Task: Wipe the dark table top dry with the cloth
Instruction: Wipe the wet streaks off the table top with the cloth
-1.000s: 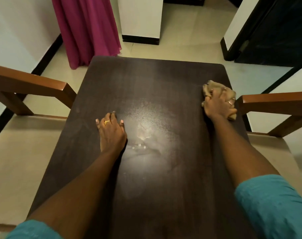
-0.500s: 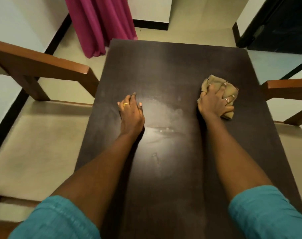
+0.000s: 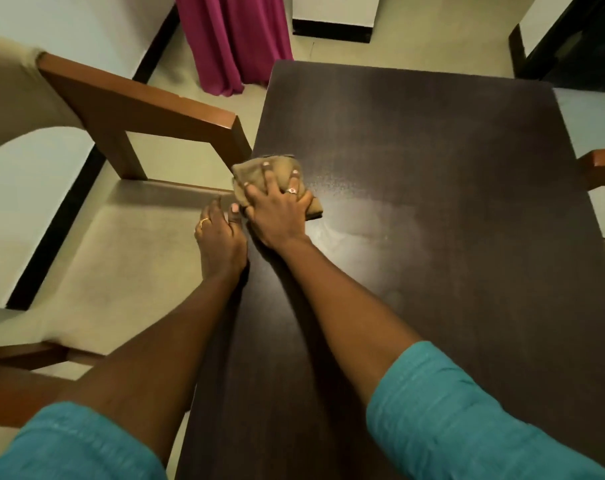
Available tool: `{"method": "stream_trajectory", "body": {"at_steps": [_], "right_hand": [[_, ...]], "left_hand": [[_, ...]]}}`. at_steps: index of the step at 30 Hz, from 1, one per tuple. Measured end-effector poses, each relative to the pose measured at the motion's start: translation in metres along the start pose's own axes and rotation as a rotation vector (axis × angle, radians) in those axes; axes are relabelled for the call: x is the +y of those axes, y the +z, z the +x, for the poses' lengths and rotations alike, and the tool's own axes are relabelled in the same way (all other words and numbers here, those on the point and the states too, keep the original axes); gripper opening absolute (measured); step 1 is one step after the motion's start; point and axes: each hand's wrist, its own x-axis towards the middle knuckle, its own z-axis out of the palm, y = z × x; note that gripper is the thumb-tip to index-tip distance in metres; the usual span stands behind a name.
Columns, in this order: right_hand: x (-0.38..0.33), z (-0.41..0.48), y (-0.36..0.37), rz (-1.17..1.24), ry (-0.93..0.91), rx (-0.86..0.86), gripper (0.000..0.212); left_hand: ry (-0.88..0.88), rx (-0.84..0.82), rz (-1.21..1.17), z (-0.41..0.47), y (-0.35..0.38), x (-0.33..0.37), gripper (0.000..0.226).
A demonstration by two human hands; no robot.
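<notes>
Cloth [image 3: 277, 168], bunched and tan, now sits at the left edge of the dark table top [image 3: 432, 133], having crossed from the right edge within the last second. The right hand [image 3: 277, 213] presses it down with fingers spread. The left hand [image 3: 221, 240] has slid from mid-top to that same edge, just behind the cloth, fingers loosely straight, holding nothing. A pale damp sheen [image 3: 373, 220] remains toward the centre, so more passes look needed.

The dark counter [image 3: 450, 161] is a long rectangle with a dull, grained top. A pale damp smear [image 3: 370, 223] shines near its middle. At its left edge lies a crumpled tan cloth [image 3: 254, 174], pressed under the spread right hand [image 3: 277, 213]. The left hand [image 3: 221, 244] rests at that same edge, just beside it.
</notes>
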Motion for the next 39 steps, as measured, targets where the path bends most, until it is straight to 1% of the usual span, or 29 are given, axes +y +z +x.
{"method": "stream_trajectory", "body": {"at_steps": [2, 4, 8, 12, 18, 21, 23, 27, 30, 32, 36, 39], "right_hand": [[-0.001, -0.019, 0.002, 0.005, -0.042, -0.022, 0.046], [0.009, -0.04, 0.0, 0.004, -0.019, -0.008, 0.046], [0.051, -0.071, -0.006, -0.023, 0.178, 0.057, 0.043], [0.121, -0.095, -0.023, -0.038, 0.391, 0.141, 0.045], [0.266, -0.147, -0.069, -0.044, 0.722, 0.14, 0.05], [0.326, -0.179, -0.088, -0.024, 0.839, 0.147, 0.049], [0.347, -0.199, -0.094, -0.022, 0.886, 0.167, 0.049], [0.346, -0.219, -0.086, -0.009, 0.948, 0.217, 0.048], [0.328, -0.219, -0.076, 0.027, 1.001, 0.25, 0.048], [0.313, -0.216, -0.069, 0.035, 1.011, 0.24, 0.048], [0.265, -0.199, -0.055, 0.025, 0.971, 0.252, 0.049], [0.214, -0.18, -0.04, 0.043, 0.898, 0.251, 0.047]], "left_hand": [[-0.002, -0.003, 0.006, -0.01, -0.001, 0.001, 0.049], [0.001, -0.013, 0.02, -0.021, 0.0, 0.005, 0.05], [0.051, -0.066, 0.038, -0.041, 0.011, 0.023, 0.05], [0.129, -0.143, 0.094, -0.066, 0.032, 0.048, 0.051], [0.231, -0.206, 0.135, -0.113, 0.06, 0.084, 0.048], [0.243, -0.221, 0.164, -0.13, 0.072, 0.091, 0.048], [0.237, -0.22, 0.175, -0.139, 0.078, 0.092, 0.048], [0.219, -0.215, 0.201, -0.153, 0.078, 0.087, 0.048], [0.201, -0.219, 0.209, -0.157, 0.07, 0.077, 0.048], [0.198, -0.211, 0.214, -0.155, 0.062, 0.068, 0.048], [0.176, -0.19, 0.238, -0.148, 0.04, 0.04, 0.047], [0.165, -0.176, 0.285, -0.143, 0.02, 0.013, 0.046]]}}
